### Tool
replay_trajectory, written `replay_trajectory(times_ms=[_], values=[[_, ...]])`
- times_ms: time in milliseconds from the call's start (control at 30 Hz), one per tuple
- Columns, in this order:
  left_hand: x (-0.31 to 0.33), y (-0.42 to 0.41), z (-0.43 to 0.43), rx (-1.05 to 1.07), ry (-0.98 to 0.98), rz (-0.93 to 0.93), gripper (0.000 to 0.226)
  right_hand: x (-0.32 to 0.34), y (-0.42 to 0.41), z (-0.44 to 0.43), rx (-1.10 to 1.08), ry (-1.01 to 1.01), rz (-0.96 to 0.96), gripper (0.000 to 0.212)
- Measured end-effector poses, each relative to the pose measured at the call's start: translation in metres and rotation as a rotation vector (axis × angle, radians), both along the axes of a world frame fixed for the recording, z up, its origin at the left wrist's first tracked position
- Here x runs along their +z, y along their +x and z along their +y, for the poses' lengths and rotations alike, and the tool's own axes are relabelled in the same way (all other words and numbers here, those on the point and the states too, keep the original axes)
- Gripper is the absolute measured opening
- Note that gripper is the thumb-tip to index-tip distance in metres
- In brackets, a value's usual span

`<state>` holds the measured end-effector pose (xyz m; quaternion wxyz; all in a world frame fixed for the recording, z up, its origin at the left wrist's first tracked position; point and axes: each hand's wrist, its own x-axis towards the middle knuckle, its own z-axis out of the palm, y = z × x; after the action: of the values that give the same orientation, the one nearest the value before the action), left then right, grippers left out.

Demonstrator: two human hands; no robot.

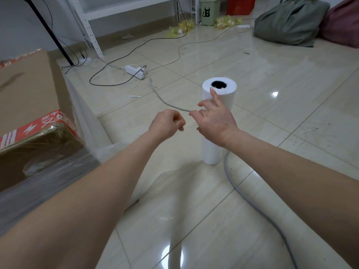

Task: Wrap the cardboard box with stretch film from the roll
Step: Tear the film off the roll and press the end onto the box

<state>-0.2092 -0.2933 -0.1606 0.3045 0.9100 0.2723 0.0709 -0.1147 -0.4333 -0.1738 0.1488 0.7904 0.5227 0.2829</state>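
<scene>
We see a power strip (135,71) on the tiled floor (272,65) at upper centre, with a green bin (210,11), red crate (240,4) and grey bag (289,24) top right.

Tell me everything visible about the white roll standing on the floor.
The stretch film roll is a tall white cylinder with a dark hollow core at its top. It stands upright on the tiled floor. The open right hand hides its middle; contact cannot be told. A grey cable curves beside its base.
</scene>
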Motion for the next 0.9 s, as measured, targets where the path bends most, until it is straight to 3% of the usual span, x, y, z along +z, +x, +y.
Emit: replay_trajectory(times_ms=[133,267,433,533,633,767,900], values=[[0.005,-0.006,-0.003,-0.101,-0.093,-0.025,0.018,0.000,-0.006,0.008,0.009,-0.139,0.049,0.038],[0.001,-0.007,0.000,-0.115,-0.091,0.016,0.002,0.001,-0.006,0.010,-0.055,-0.270,0.048,0.028],[-0.007,0.001,-0.012,-0.201,0.273,0.187,0.059,-0.003,-0.004,0.009,-0.023,-0.247,0.078,0.029],[-0.015,0.010,-0.026,-0.211,0.463,0.231,0.041,-0.005,-0.002,0.009,0.013,-0.193,0.103,0.029],[-0.017,0.014,-0.035,-0.099,0.489,0.176,0.024,-0.011,0.003,0.006,0.048,-0.130,0.095,0.023],[-0.022,0.016,-0.035,-0.026,0.333,0.159,0.021,-0.013,0.004,0.004,0.108,-0.041,0.031,0.006],[-0.027,0.015,-0.024,0.052,0.215,0.087,0.012,-0.010,0.003,0.001,0.163,-0.053,0.052,0.016]])
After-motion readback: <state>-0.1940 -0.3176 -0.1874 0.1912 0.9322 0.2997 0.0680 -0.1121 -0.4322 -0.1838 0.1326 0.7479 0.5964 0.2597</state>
